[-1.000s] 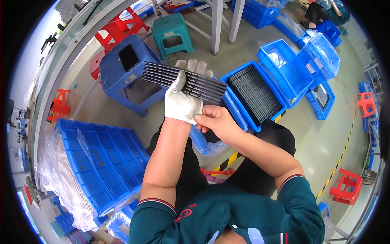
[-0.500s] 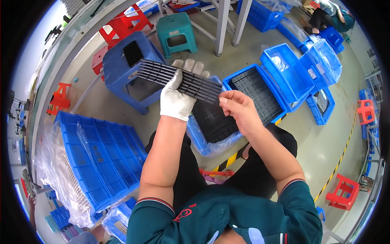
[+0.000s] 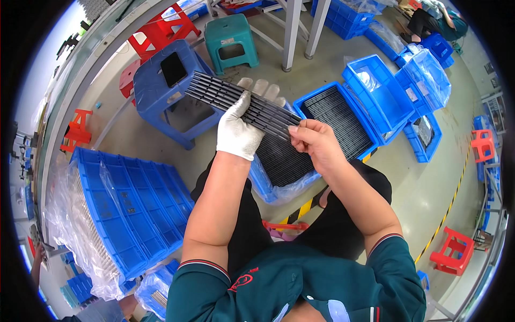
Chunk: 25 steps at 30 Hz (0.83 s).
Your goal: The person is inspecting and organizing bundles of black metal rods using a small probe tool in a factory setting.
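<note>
A row of several long, thin black strips (image 3: 214, 92) with small slots lies side by side in my left hand (image 3: 239, 129), which wears a white glove. Its thumb presses on top while the fingers support the strips from beneath. My bare right hand (image 3: 315, 142) pinches the strips' right end between thumb and fingertips. Below them is a blue bin (image 3: 263, 180) lined with clear plastic, filled with rows of similar black strips (image 3: 284, 163). To its right a second blue bin (image 3: 370, 129) holds more of them.
A blue stool (image 3: 147, 88) with a dark flat object on it and a green stool (image 3: 227, 32) stand ahead. Stacked blue crates (image 3: 131, 209) in plastic wrap rise at left. Blue trays (image 3: 375, 96) lie at right, a red stool (image 3: 453, 251) beyond. Another person (image 3: 442, 24) is far right.
Both hands have shifted slightly right with the strips. The strips are tilted a little more, and the right thumb and fingers now sit over their end.
</note>
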### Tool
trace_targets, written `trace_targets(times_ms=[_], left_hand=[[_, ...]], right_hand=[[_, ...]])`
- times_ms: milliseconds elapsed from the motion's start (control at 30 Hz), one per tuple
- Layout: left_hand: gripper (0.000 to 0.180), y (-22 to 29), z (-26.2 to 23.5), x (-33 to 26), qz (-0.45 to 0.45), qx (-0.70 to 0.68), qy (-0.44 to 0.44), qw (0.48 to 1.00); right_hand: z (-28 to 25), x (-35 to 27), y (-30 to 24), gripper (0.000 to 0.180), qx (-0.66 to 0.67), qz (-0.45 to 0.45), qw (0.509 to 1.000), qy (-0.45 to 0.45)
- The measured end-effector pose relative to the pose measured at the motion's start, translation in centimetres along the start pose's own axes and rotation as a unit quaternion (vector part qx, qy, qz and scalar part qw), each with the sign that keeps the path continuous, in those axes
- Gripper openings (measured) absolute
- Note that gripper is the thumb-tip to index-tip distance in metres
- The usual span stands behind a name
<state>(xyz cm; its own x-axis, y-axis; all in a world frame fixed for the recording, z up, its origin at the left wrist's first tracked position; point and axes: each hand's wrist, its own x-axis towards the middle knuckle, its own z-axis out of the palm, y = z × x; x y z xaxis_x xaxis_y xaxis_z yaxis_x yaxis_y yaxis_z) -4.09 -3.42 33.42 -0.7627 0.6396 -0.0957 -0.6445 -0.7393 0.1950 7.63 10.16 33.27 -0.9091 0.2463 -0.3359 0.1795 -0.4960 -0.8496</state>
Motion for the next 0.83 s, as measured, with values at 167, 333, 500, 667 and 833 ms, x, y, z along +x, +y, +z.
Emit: trace_targets(times_ms=[167,333,500,667,833], left_hand=[[0.025,0.2,0.2,-0.1,0.001,0.015,0.013,1.0],[0.027,1.3,-1.1,0.5,0.013,0.019,-0.023,0.999],[0.023,1.4,-0.2,0.2,0.025,0.052,0.014,0.998],[0.024,0.8,0.3,0.0,0.013,0.086,0.082,0.993],[0.029,0.4,-0.5,0.2,0.006,0.087,0.11,0.99]], right_hand=[[-0.1,0.0,0.2,0.014,-0.047,-0.005,0.999,-0.005],[-1.2,-0.1,-0.8,0.022,-0.084,-0.064,0.994,-0.02],[-1.5,-0.8,-2.7,0.019,-0.098,-0.131,0.987,-0.001],[-2.2,-0.4,-3.3,0.02,0.037,-0.069,0.988,-0.134],[-2.0,-0.1,-3.0,0.02,0.057,-0.029,0.985,-0.159]])
